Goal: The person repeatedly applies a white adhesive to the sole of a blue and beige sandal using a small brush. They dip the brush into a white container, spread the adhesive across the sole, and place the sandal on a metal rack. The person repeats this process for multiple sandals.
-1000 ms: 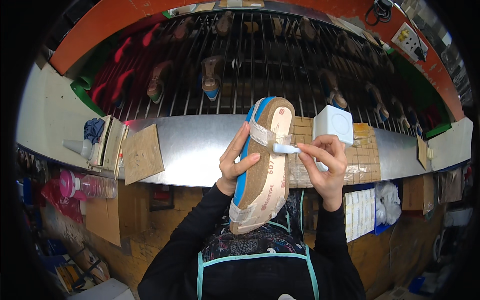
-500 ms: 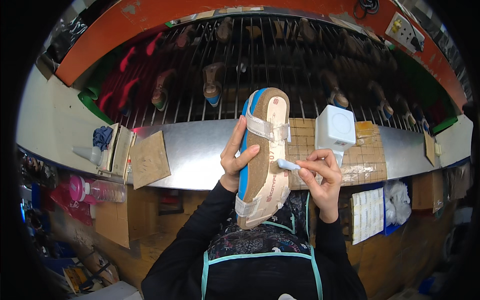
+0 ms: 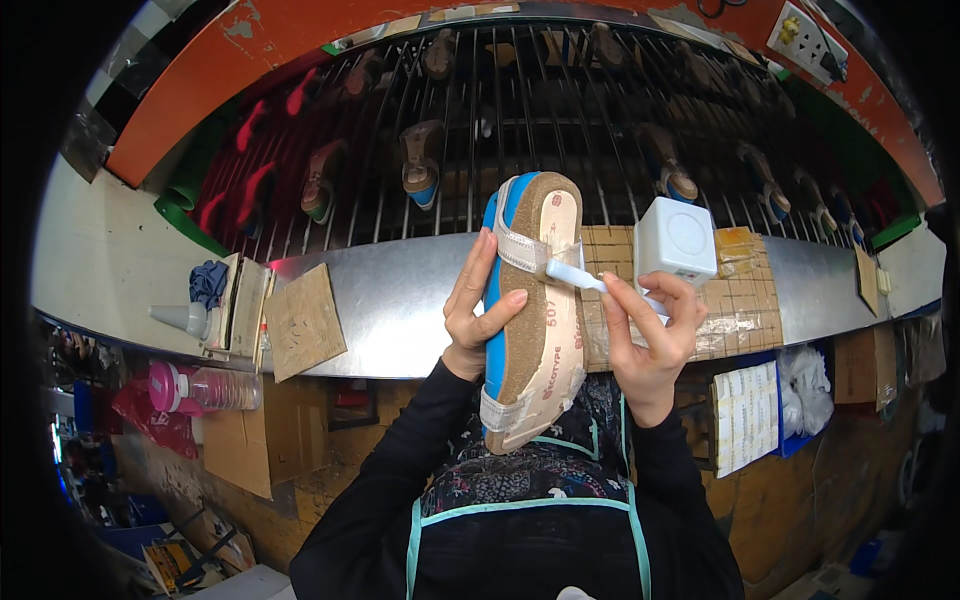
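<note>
Upright before me, my left hand grips a sandal by its blue-edged left side, thumb across the brown cork. Its pale, printed middle faces me, and silvery straps fold over it near the top and the bottom. From the right, my right hand pinches a small white-handled brush. The brush end lies over the sandal's edge by the upper strap; its bristles hardly show, and I cannot tell whether they touch. Just behind the right hand stands a white squarish container.
Taped cardboard covers part of the metal ledge. Beyond it, a rack of metal bars carries several sandals. At left lie a brown board and a grey cone; a pink-capped bottle sits lower.
My right hand has moved the brush up along the sandal, from its middle to the upper strap. The left hand keeps its grip, and the sandal has barely shifted.
</note>
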Motion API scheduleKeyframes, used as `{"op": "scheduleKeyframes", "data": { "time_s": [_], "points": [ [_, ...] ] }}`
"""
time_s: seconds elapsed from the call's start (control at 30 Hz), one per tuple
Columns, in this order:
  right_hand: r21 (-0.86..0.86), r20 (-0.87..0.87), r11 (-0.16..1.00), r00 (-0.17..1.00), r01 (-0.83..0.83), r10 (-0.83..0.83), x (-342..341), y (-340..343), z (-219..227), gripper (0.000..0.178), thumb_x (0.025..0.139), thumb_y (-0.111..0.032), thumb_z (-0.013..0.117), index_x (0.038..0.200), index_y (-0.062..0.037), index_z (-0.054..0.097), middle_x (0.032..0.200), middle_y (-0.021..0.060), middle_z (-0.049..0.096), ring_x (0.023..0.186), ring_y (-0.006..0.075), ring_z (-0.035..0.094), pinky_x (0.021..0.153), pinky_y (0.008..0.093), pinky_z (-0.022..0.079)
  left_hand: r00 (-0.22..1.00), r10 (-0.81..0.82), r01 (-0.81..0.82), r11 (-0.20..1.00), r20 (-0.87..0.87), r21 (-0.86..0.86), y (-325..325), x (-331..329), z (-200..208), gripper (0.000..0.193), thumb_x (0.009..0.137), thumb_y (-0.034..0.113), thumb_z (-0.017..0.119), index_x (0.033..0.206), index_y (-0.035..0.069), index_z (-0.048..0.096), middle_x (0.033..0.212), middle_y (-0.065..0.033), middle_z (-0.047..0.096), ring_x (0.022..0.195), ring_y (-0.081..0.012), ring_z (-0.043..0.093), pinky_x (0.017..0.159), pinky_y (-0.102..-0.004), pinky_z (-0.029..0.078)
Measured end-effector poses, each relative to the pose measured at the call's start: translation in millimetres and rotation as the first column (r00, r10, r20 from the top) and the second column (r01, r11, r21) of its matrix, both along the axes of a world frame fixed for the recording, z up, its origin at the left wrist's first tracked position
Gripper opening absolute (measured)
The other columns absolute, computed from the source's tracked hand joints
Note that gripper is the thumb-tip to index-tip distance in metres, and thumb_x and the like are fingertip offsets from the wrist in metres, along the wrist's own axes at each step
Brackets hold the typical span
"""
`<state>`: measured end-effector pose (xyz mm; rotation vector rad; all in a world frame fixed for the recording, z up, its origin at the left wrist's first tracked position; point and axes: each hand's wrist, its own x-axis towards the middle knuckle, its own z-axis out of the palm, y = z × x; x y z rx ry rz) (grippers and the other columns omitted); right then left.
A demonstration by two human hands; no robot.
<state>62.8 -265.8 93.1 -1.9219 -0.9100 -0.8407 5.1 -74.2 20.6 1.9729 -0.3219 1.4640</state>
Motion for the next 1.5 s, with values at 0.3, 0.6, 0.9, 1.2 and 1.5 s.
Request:
{"op": "scheduleKeyframes", "data": {
  "time_s": [0.3, 0.6, 0.9, 1.2, 1.5],
  "points": [
    [0.121, -0.347, 0.962, 0.898, -0.245, 0.272, 1.2, -6.3, -5.5, 0.024, 0.073, -0.008, 0.078, 0.097, -0.0114, 0.077, 0.092, 0.0041, 0.059, 0.075, 0.0151, 0.057, 0.076, 0.0290, 0.034, 1.000, 0.029, -0.029, 1.000, 0.011, -0.006, 2.0, 0.7, 6.8, 0.043, 0.073, 0.015, 0.078, 0.111, 0.023, 0.061, 0.140, -0.0232, 0.048, 0.127, -0.0431, 0.049, 0.102, -0.0484, 0.047],
    [0.247, -0.480, 0.936, 0.808, -0.250, 0.343, -20.4, -17.1, -12.9, 0.023, 0.075, -0.005, 0.077, 0.097, -0.0091, 0.076, 0.089, 0.0054, 0.058, 0.077, 0.0165, 0.055, 0.072, 0.0289, 0.041, 0.999, 0.027, -0.025, 0.998, 0.044, -0.057, 1.1, 11.4, 5.4, 0.044, 0.071, 0.015, 0.080, 0.111, 0.022, 0.062, 0.139, -0.0235, 0.049, 0.127, -0.0414, 0.050, 0.103, -0.0468, 0.047],
    [0.169, -0.255, 0.966, 0.938, -0.196, 0.235, -34.0, -21.8, -20.2, 0.030, 0.069, -0.006, 0.081, 0.098, -0.0155, 0.077, 0.091, 0.0045, 0.057, 0.082, 0.0194, 0.053, 0.072, 0.0293, 0.041, 0.992, 0.103, -0.100, 0.994, 0.072, -0.054, -3.0, 22.2, 16.3, 0.049, 0.070, 0.023, 0.082, 0.115, 0.021, 0.063, 0.136, -0.0256, 0.051, 0.125, -0.0422, 0.052, 0.101, -0.0472, 0.048],
    [0.023, -0.051, 0.990, 0.989, -0.138, 0.139, -43.2, -25.1, -16.6, 0.032, 0.068, -0.011, 0.083, 0.099, -0.0177, 0.077, 0.092, 0.0018, 0.055, 0.079, 0.0176, 0.051, 0.076, 0.0311, 0.035, 0.990, 0.139, -0.137, 0.988, 0.023, -0.067, 1.1, 23.3, 16.9, 0.047, 0.070, 0.021, 0.082, 0.114, 0.020, 0.064, 0.137, -0.0245, 0.051, 0.125, -0.0413, 0.052, 0.102, -0.0462, 0.048],
    [0.183, -0.258, 0.980, 0.958, -0.074, 0.121, -3.0, -6.6, -1.7, 0.022, 0.078, -0.004, 0.075, 0.100, -0.0071, 0.075, 0.092, 0.0066, 0.056, 0.072, 0.0152, 0.050, 0.063, 0.0276, 0.041, 0.993, 0.114, -0.119, 0.983, -0.043, -0.140, -2.4, 21.5, 17.7, 0.050, 0.071, 0.020, 0.082, 0.118, 0.022, 0.062, 0.144, -0.0227, 0.043, 0.132, -0.0415, 0.043, 0.109, -0.0485, 0.040]
  ]
}}
